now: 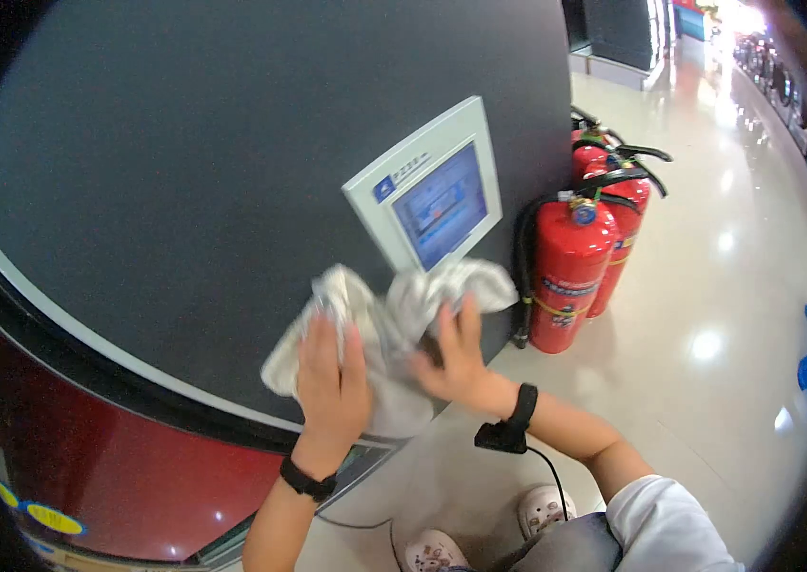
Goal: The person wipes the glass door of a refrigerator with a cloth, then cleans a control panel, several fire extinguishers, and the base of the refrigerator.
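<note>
A crumpled white cloth (386, 319) lies pressed against a dark grey wall panel (194, 181), just below a wall-mounted touchscreen unit (434, 195) with a lit blue screen. My left hand (330, 381) presses flat on the cloth's left part, fingers pointing up. My right hand (453, 351) presses on the cloth's right part, fingers spread, right under the screen's lower edge. Both wrists wear black bands, and the right one carries a small black device with a cable.
Red fire extinguishers (570, 272) stand on the glossy floor (708, 286) to the right of the panel. A red glossy surface (127, 467) with a black and white trim curves below the grey panel. My light shoes (544, 510) show at the bottom.
</note>
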`<state>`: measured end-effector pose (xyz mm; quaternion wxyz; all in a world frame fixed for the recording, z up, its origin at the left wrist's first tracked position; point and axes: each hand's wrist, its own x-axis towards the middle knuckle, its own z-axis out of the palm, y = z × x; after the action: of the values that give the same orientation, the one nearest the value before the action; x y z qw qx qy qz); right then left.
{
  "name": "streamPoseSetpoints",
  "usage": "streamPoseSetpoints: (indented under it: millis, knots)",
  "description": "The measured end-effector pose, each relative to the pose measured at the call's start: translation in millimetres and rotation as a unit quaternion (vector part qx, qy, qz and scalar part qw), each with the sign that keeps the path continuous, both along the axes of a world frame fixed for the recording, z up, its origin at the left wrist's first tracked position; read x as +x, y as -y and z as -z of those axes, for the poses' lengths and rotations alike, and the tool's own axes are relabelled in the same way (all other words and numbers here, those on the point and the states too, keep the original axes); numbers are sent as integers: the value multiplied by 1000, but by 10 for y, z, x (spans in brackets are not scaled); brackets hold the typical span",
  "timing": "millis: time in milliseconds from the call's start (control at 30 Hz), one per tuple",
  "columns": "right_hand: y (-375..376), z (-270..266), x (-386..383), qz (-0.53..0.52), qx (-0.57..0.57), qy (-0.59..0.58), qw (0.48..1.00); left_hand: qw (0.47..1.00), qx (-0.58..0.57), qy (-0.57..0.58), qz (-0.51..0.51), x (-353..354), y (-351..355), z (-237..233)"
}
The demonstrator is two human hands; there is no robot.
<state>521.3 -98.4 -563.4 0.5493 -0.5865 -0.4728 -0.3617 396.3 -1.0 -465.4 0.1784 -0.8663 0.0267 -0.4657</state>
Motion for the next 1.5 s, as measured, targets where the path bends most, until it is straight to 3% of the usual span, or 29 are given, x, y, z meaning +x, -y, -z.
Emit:
streamPoseSetpoints:
  millis: [67,133,200,267,400,600,700,800,867,1000,1067,1233,1500]
  knots:
    - [227,-593,263,52,45,-7,998,995,-8,71,63,454,153,-404]
    - [373,-1039,462,90,72,-23,993,997,-5,55,56,847,358,-860]
    - [467,-1304,631,79,47,-42,995,996,-8,65,57,1195,437,-1062]
    - [483,-1285,729,53,2,-63,997,996,-14,-13,91,1400,469,-1119]
    - [425,-979,761,-50,-31,-112,992,997,42,7,70,1478,476,-938]
    - [358,-780,652,-60,-48,-111,991,999,-14,36,-13,789,347,-545]
    - [264,-795,511,-119,-96,-3,988,996,-58,66,-34,428,219,-122]
    - [82,-781,395,-88,-153,98,979,997,4,52,-50,377,111,-14]
    - [31,-898,439,-109,-123,75,983,998,-15,44,-38,475,122,-181]
    - [119,-1150,713,-27,-8,-27,999,998,5,51,35,958,247,-817]
    - [181,-1183,937,-55,26,-90,994,996,14,61,57,1317,321,-903]
    - [159,-886,1124,-156,81,-227,958,995,60,67,31,1615,476,-678]
    - [56,-242,739,-16,50,-174,983,993,79,-79,25,1063,318,207]
